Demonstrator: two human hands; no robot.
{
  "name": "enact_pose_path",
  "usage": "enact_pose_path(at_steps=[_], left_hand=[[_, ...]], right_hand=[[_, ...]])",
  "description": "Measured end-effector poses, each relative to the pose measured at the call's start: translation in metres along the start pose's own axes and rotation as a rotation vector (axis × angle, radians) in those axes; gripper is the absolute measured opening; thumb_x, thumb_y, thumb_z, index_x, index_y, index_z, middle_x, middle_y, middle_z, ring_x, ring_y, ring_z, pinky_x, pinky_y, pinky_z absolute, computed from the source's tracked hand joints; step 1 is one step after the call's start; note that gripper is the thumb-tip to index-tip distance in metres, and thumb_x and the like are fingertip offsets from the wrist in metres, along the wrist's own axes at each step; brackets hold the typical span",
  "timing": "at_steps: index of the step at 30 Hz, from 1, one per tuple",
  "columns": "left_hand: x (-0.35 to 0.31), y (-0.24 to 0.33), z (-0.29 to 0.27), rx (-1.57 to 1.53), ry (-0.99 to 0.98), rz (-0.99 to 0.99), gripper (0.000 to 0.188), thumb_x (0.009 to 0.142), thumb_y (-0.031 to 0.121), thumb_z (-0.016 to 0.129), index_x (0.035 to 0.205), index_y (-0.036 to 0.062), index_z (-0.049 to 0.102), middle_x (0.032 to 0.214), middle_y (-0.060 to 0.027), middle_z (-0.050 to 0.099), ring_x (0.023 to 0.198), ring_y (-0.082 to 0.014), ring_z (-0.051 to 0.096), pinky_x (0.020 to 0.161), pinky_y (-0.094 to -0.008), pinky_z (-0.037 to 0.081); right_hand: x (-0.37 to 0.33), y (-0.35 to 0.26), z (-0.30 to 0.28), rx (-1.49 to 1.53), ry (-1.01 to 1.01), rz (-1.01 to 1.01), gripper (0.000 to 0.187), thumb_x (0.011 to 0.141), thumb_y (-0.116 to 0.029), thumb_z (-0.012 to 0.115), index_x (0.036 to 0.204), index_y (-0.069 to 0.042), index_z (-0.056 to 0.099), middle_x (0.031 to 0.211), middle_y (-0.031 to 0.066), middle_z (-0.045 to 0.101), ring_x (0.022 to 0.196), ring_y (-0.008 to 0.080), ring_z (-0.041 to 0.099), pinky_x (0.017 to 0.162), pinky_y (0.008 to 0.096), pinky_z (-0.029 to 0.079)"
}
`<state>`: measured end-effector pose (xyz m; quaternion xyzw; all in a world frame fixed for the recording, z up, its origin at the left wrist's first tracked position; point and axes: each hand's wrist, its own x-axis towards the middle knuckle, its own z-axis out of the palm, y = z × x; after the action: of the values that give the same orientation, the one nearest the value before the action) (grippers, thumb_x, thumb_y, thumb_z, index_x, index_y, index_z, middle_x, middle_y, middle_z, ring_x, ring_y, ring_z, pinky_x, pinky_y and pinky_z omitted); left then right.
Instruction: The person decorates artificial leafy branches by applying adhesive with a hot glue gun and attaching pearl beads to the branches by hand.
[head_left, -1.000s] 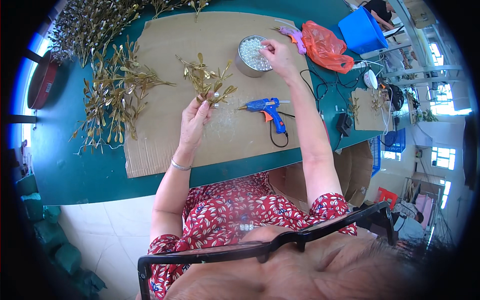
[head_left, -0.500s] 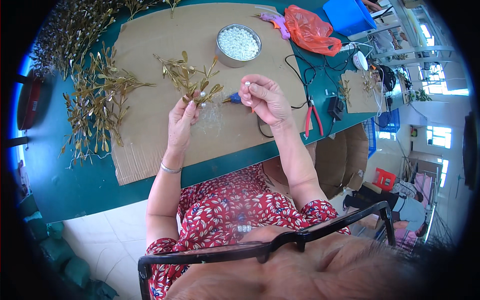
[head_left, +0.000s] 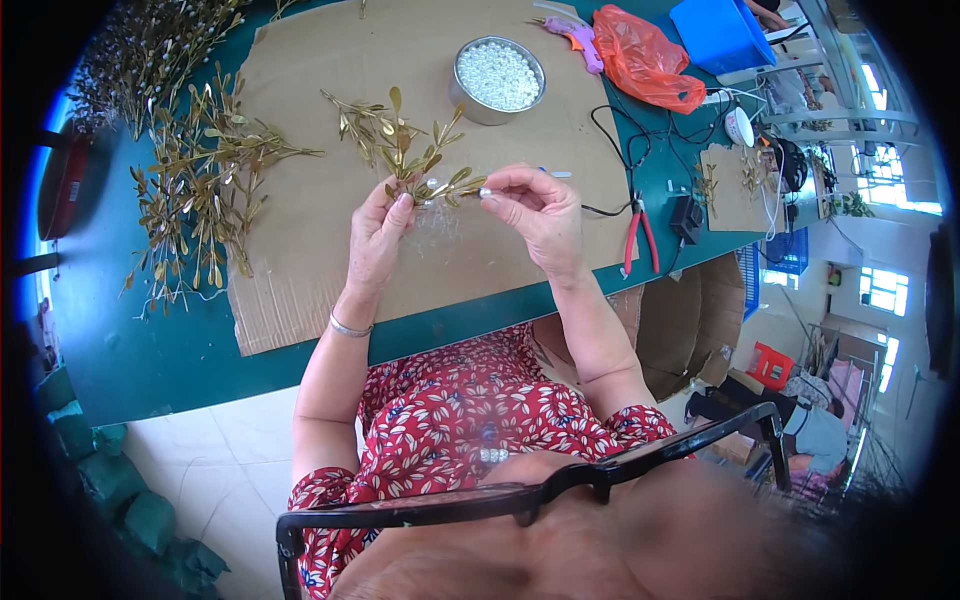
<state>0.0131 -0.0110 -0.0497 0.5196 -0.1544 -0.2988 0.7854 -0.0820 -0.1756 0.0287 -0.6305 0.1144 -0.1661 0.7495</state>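
Evidently light, the gold sprig (head_left: pixel 404 140) sat at the centre of the frame, above the cardboard (head_left: pixel 310 290), its leaves fanning toward the top. The left hand (head_left: pixel 378 235) had thumb and fingers drawn close on its lower part, a sensible hold, since the stem seemed stiff enough to steer the whole piece while the thin leaves would probably bend or snap under pressure. Right of centre, the right hand (head_left: pixel 545 215) held a small white bead (head_left: pixel 485 192) in a narrow fingertip pinch, close by a leaf tip; whether they touched, I could not tell. Round and glossy, the bead looked hard and slippery, so it was likely best gripped across its middle. More loose beads (head_left: pixel 498 73) filled the metal tin (head_left: pixel 487 113) at the upper middle, where single ones would probably roll away easily.
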Motion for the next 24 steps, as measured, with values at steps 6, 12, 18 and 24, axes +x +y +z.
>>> enact_pose_path(at_steps=[6, 12, 18, 24], left_hand=[[0.0, 0.003, 0.002, 0.022, 0.021, -0.019, 0.032, 0.095, 0.015, 0.047, 0.122, -0.0012, 0.052, 0.076, 0.0049, 0.044, 0.064, -0.0047, 0.034, 0.056, -0.0188, 0.027], [0.0, 0.003, 0.002, 0.037, 0.009, -0.011, 0.033, 0.095, 0.016, 0.047, 0.122, -0.0026, 0.052, 0.076, 0.0048, 0.044, 0.064, -0.0048, 0.034, 0.056, -0.0187, 0.027], [0.0, 0.007, 0.003, 0.064, 0.011, -0.012, 0.034, 0.094, 0.016, 0.048, 0.123, -0.0025, 0.051, 0.077, 0.0049, 0.046, 0.064, -0.0045, 0.035, 0.057, -0.0183, 0.029], [-0.001, 0.013, 0.007, 0.121, 0.054, 0.042, 0.033, 0.094, 0.014, 0.049, 0.123, -0.0026, 0.051, 0.082, 0.0036, 0.053, 0.067, -0.0022, 0.042, 0.059, -0.0166, 0.034]], right_hand=[[0.002, 0.004, 0.003, -0.076, 0.006, -0.06, 0.018, 0.076, 0.007, 0.067, 0.093, 0.003, 0.064, 0.091, 0.0044, 0.06, 0.082, 0.0097, 0.06, 0.075, 0.0209, 0.05], [0.003, 0.004, 0.005, -0.114, -0.005, -0.089, 0.017, 0.075, 0.007, 0.067, 0.091, 0.004, 0.063, 0.09, 0.0052, 0.06, 0.081, 0.0103, 0.059, 0.074, 0.0212, 0.05], [0.003, 0.003, 0.004, -0.244, -0.007, -0.146, 0.016, 0.073, 0.006, 0.068, 0.089, 0.004, 0.064, 0.087, 0.0053, 0.061, 0.076, 0.0099, 0.058, 0.068, 0.0212, 0.047], [0.002, -0.003, -0.001, -0.423, -0.064, -0.196, 0.02, 0.073, 0.008, 0.068, 0.092, 0.002, 0.066, 0.089, 0.0062, 0.062, 0.078, 0.01, 0.057, 0.066, 0.0204, 0.045]])
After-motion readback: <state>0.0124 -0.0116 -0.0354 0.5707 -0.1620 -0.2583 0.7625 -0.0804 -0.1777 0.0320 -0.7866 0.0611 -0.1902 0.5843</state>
